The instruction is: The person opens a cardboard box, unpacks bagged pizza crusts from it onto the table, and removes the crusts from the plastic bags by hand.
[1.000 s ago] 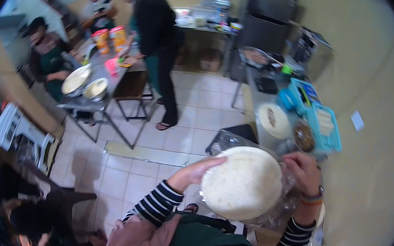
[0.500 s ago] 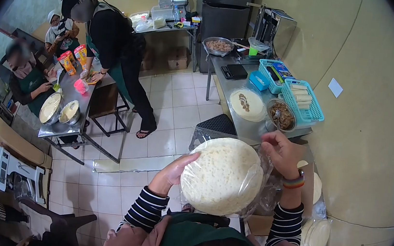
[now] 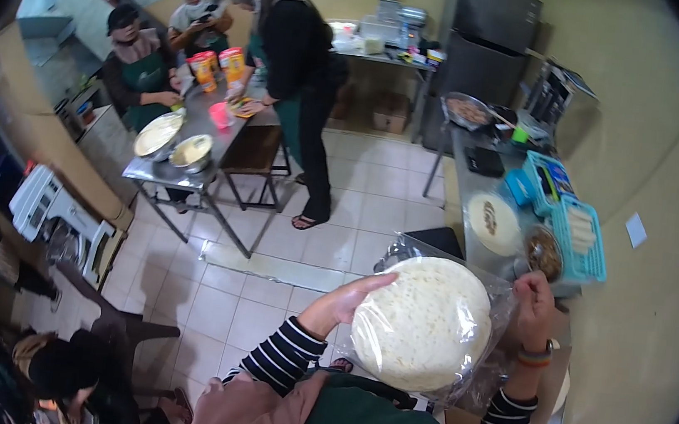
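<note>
Support the flatbread stack (image 3: 423, 326) level – left hand (image 3: 351, 297) fingers curled over its ten-o'clock edge, right hand (image 3: 536, 306) fingers bunched beside the bag (image 3: 503, 302) at two o'clock, grip unclear.

Beyond my right hand (image 3: 533, 308), I register a round silver metal bowl (image 3: 526, 247), left of a rectangular turquoise plastic basket (image 3: 597, 260).

Open floor (image 3: 381, 181) separates the standing person (image 3: 303, 57) from the right table (image 3: 459, 174).

Right hand (image 3: 534, 308) farther from flatbread (image 3: 421, 323)
</note>
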`<state>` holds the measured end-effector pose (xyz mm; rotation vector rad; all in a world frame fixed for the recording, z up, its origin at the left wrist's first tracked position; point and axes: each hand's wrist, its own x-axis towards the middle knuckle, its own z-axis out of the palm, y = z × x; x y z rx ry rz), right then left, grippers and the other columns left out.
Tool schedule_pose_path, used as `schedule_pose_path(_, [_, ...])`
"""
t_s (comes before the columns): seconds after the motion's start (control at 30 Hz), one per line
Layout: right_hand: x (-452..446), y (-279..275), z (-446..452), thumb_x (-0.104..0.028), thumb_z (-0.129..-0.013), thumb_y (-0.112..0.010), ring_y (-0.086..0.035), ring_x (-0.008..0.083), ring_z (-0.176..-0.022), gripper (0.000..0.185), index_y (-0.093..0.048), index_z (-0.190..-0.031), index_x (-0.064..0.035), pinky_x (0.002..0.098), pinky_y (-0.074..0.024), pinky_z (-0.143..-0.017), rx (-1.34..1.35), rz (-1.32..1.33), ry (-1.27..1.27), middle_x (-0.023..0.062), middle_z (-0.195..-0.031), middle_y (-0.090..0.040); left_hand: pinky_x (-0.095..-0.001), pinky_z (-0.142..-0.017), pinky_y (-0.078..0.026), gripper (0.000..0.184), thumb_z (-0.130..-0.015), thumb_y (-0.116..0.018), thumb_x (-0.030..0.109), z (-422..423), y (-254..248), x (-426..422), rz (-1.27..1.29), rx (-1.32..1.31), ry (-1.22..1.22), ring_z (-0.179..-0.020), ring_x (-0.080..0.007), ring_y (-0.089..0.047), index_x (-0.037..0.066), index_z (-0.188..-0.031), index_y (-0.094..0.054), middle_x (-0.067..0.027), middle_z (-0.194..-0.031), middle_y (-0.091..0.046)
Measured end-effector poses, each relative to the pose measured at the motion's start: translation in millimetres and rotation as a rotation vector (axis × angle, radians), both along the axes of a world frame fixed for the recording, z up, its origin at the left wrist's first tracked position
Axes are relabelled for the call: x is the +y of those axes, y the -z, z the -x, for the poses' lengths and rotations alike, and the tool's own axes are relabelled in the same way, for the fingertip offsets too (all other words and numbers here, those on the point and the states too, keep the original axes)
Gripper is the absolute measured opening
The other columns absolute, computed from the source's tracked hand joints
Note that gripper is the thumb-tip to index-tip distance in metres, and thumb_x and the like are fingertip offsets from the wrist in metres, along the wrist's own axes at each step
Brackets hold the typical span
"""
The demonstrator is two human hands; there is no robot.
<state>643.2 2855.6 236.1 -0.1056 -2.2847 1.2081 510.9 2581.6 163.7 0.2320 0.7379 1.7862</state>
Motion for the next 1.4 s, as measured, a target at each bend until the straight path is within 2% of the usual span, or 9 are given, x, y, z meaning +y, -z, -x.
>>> schedule_pose_path(0.1, [-19.2,-5.2,3.9,-0.006,-0.078,-0.054,-0.046,0.0264,-0.096,0.013,-0.050,-0.089,-0.0013,0.0341,-0.0351,-0.085,0.118,-0.333,0.189,0.0134,-0.100,-0.047,-0.0305,-0.086,-0.045,0.053,-0.086,-0.049,0.036,-5.7,-17.1,-4.9,0.054,0.148,-0.050,-0.100,-0.0194,-0.056,-0.003,-0.122,-0.041,-0.0138,-0.114,-0.053])
schedule_pose_path(0.2, [-56.8,-7.7,9.0,-0.011,-0.074,-0.059,-0.044,0.0298,-0.100,0.028,-0.049,-0.098,-0.0011,0.0390,-0.0334,-0.088,0.175,-0.492,0.265,0.0145,-0.102,-0.046,-0.0289,-0.087,-0.042,0.055,-0.087,-0.048,0.038,-8.8,-22.9,-8.8,0.123,0.348,-0.017,-0.102,-0.0175,-0.053,-0.004,-0.122,-0.040,-0.0120,-0.115,-0.052])
schedule_pose_path(0.27, [-64.3,-1.7,15.2,-0.012,-0.072,-0.060,-0.043,0.0299,-0.101,0.032,-0.048,-0.101,-0.0018,0.0396,-0.0328,-0.088,0.163,-0.451,0.281,0.0146,-0.103,-0.046,-0.0283,-0.090,-0.038,0.055,-0.087,-0.048,0.037,-19.7,-33.7,-7.0,0.054,0.683,-0.071,-0.106,-0.0163,-0.047,-0.002,-0.124,-0.038,-0.0117,-0.116,-0.050])
schedule_pose_path(0.33, [-65.0,2.5,20.6,-0.013,-0.071,-0.061,-0.042,0.0300,-0.103,0.037,-0.047,-0.104,-0.0026,0.0403,-0.0322,-0.089,0.152,-0.410,0.300,0.0147,-0.104,-0.046,-0.0278,-0.091,-0.034,0.054,-0.087,-0.048,0.036,-21.4,-36.3,-6.8,0.058,0.738,-0.066,-0.108,-0.0156,-0.043,-0.002,-0.125,-0.037,-0.0108,-0.116,-0.049])
schedule_pose_path(0.83, [-51.1,-5.6,27.0,0.000,-0.063,-0.061,-0.047,0.0285,-0.090,0.037,-0.052,-0.098,-0.0042,0.0357,-0.0388,-0.079,0.162,-0.615,0.426,0.0121,-0.097,-0.048,-0.0271,-0.087,-0.036,0.052,-0.088,-0.048,0.035,-16.3,-36.9,-3.0,0.048,0.872,-0.038,-0.101,-0.0150,-0.046,-0.002,-0.123,-0.038,-0.0100,-0.111,-0.051])
schedule_pose_path(0.9, [-50.2,-3.7,25.4,-0.001,-0.065,-0.061,-0.048,0.0252,-0.079,0.030,-0.052,-0.093,-0.0029,0.0330,-0.0399,-0.070,0.118,-0.357,0.428,0.0117,-0.089,-0.048,-0.0271,-0.086,-0.037,0.052,-0.089,-0.046,0.036,-17.2,-38.1,-3.0,0.064,0.886,-0.057,-0.099,-0.0154,-0.046,-0.002,-0.123,-0.039,-0.0104,-0.109,-0.052])
schedule_pose_path(1.1, [-48.8,-1.2,26.3,-0.003,-0.073,-0.059,-0.045,0.0193,-0.060,0.010,-0.050,-0.075,0.0006,0.0299,-0.0389,-0.056,0.106,-0.326,0.393,0.0078,-0.070,-0.045,-0.0291,-0.080,-0.040,0.047,-0.089,-0.044,0.037,-19.3,-40.5,-3.7,0.092,1.067,-0.050,-0.090,-0.0173,-0.052,0.001,-0.121,-0.043,-0.0139,-0.099,-0.057])
schedule_pose_path(1.23, [-44.1,5.2,25.6,-0.004,-0.075,-0.058,-0.045,0.0182,-0.056,0.011,-0.050,-0.072,0.0011,0.0283,-0.0383,-0.053,0.118,-0.363,0.401,0.0073,-0.067,-0.045,-0.0295,-0.078,-0.041,0.046,-0.089,-0.044,0.036,-21.0,-45.3,-3.6,0.101,1.098,-0.072,-0.087,-0.0176,-0.053,0.002,-0.120,-0.044,-0.0143,-0.096,-0.058])
schedule_pose_path(1.4, [-47.1,3.9,26.3,-0.006,-0.080,-0.057,-0.048,0.0103,-0.056,0.010,-0.053,-0.075,0.0025,0.0228,-0.0397,-0.052,0.085,-0.058,0.325,0.0058,-0.068,-0.052,-0.0298,-0.079,-0.041,0.047,-0.090,-0.043,0.037,-20.6,-42.0,-4.5,0.090,1.083,-0.082,-0.088,-0.0187,-0.053,0.002,-0.120,-0.043,-0.0148,-0.099,-0.058])
